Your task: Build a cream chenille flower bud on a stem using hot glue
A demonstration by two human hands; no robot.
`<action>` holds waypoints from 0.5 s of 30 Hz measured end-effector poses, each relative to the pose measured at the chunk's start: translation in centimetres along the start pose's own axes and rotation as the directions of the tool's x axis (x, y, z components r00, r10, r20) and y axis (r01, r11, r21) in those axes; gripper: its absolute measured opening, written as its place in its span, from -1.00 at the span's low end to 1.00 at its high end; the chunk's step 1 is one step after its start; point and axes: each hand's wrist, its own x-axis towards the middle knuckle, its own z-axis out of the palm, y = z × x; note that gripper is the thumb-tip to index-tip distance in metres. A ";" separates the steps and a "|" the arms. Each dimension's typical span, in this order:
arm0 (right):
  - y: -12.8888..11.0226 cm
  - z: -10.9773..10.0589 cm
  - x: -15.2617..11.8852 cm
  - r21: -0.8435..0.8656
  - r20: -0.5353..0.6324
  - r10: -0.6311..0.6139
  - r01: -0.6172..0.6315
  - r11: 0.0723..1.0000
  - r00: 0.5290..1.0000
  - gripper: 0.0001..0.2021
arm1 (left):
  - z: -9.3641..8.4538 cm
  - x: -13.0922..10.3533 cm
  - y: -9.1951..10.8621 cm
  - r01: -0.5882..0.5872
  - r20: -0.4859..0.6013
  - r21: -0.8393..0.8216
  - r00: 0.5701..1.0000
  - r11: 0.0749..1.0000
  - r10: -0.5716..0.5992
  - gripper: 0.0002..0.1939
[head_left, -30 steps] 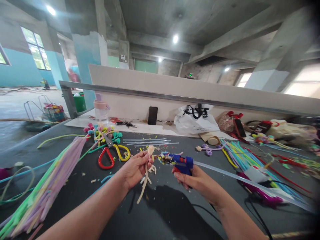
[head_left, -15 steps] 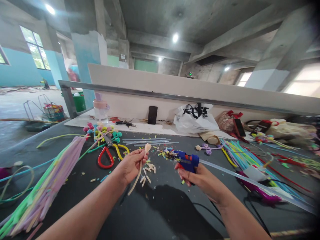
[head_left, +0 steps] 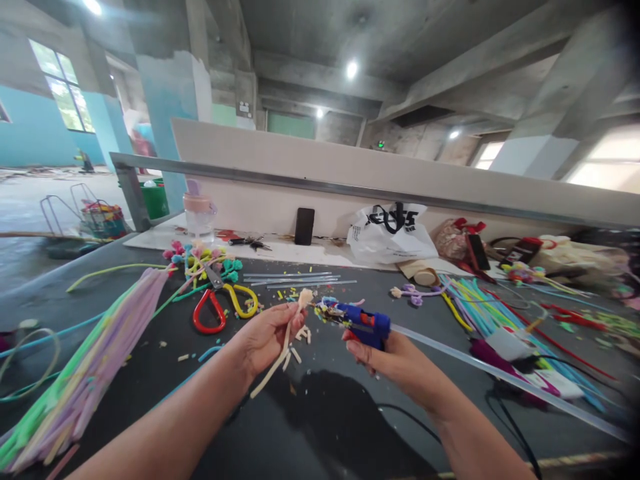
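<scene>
My left hand [head_left: 270, 333] pinches a cream pipe cleaner [head_left: 270, 377], its bunched, flower-like tip [head_left: 305, 298] standing above the fingers and its tail hanging down. Wrapped round the handle of a blue glue gun [head_left: 367, 323] is my right hand [head_left: 377, 353]. The gun's nozzle, crusted with coloured bits, points left and is at or very close to the cream tip; whether they touch I cannot tell. From the gun's back a long clear glue stick [head_left: 480, 363] runs to the right. Short cream cut pieces [head_left: 296, 355] lie below my left hand.
Scissors with red and yellow handles [head_left: 210, 312] lie left of my left hand, near a bundle of pastel pipe cleaners [head_left: 107, 333]. Spare glue sticks [head_left: 300, 280] lie behind. At the right are more pipe cleaners [head_left: 480, 310] and a black cord [head_left: 410, 417]. A phone [head_left: 305, 227] leans at the back.
The glue gun has moved slightly left and the cream tip slightly right, so the nozzle and tip have come together. Both hands keep their hold. The view has shifted a little.
</scene>
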 end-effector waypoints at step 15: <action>0.5 0.0 0.7 -0.006 0.029 0.000 0.000 1.000 1.000 -0.66 | -0.1 0.1 -0.1 -0.018 -0.004 0.023 1.000 1.000 0.018 -0.83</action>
